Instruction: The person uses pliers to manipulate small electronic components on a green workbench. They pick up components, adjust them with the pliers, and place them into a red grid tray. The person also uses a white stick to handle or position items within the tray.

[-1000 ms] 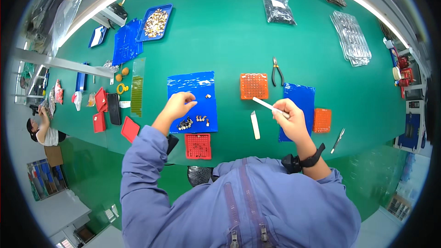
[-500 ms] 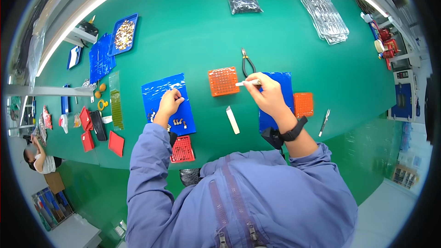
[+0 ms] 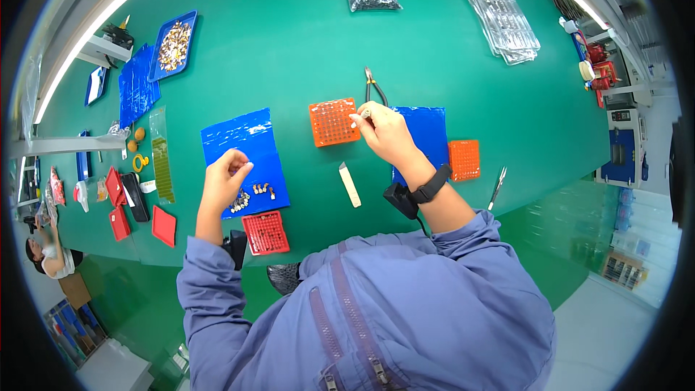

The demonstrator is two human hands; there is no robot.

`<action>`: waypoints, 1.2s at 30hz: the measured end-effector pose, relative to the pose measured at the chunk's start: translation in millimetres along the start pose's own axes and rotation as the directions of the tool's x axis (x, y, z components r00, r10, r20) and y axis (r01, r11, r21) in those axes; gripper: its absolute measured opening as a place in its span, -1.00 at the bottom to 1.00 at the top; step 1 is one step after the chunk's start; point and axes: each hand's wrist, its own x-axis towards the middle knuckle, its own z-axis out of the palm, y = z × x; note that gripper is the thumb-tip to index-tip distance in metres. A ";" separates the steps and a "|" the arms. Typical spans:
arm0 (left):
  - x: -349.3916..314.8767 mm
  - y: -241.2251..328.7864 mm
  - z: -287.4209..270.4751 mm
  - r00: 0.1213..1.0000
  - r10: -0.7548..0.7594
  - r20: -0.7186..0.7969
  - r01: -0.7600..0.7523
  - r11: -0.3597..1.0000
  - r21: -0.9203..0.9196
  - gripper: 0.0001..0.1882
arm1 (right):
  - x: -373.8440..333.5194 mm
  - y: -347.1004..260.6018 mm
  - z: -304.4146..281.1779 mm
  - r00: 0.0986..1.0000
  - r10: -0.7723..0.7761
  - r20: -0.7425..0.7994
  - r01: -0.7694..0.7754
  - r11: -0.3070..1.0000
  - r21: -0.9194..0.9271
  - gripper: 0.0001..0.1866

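The left hand (image 3: 226, 182) is above the left edge of a blue sheet (image 3: 242, 130) on the desk (image 3: 289, 51). Its fingers are curled and narrow; I cannot tell whether the tips meet or pinch something. Under and beside this hand, small parts (image 3: 239, 203) lie near the near edge of the sheet, perhaps because there they are easy to reach, and the plain blue makes them easy to see.

The right hand (image 3: 387, 132) is at the right edge of an orange tray (image 3: 337, 143) with many holes. Its fingers are close together around a thin stick (image 3: 366, 113), of which only one end is shown; so narrow a hold probably gives fine control. The orange tray stands between the two sheets, within reach of both hands.

A red tray (image 3: 271, 250) touches or nearly touches the sheet, close to the near edge of the desk. A pale knife (image 3: 350, 185) lies between the hands, and pliers (image 3: 373, 90) lie just beyond the right hand, maybe kept near for use. Beneath the right forearm is a second blue sheet (image 3: 427, 123), and at its right side another orange tray (image 3: 465, 174).
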 end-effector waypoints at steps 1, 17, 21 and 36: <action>-7.1 -0.7 -4.1 1.000 -0.008 -0.013 0.008 1.000 -0.012 -0.88 | 0.0 0.7 1.1 1.000 -0.003 0.001 0.003 1.000 -0.002 -0.83; -91.7 49.3 15.2 0.980 -0.078 -0.185 -0.110 0.560 -0.821 -0.89 | -6.8 -46.2 -25.8 0.988 0.152 -0.042 -0.136 0.957 0.255 -0.92; -98.1 73.1 35.8 0.989 0.127 -0.078 -0.088 0.075 -0.993 -0.87 | -20.4 -82.7 -50.6 0.910 0.216 0.354 -0.414 0.528 0.742 -0.92; -116.2 92.5 46.1 0.928 0.373 0.009 0.054 -0.109 -0.993 -0.83 | -34.9 -130.6 -52.6 0.848 -0.053 0.527 -0.424 0.529 0.735 -0.90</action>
